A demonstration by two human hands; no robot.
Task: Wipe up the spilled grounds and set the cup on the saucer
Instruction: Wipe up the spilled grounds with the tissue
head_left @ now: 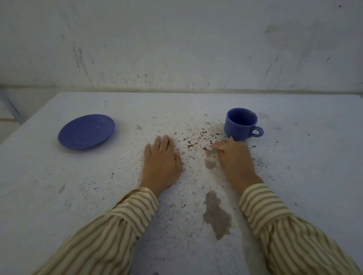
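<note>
A blue cup [241, 124] stands upright on the white table, handle to the right, and looks empty. A blue saucer [86, 131] lies apart from it at the left. Dark spilled grounds [198, 137] are scattered between them and in front of the cup. My left hand [161, 160] lies flat, palm down, on the table in the middle, holding nothing. My right hand [233, 157] rests on the table just in front of the cup, fingers bent over the grounds and slightly blurred; no cloth shows in it.
The rough white table [36, 189] has brownish worn patches [217, 215] near the front right. A stained white wall [186, 37] rises close behind the table's far edge. Striped sleeves cover both forearms.
</note>
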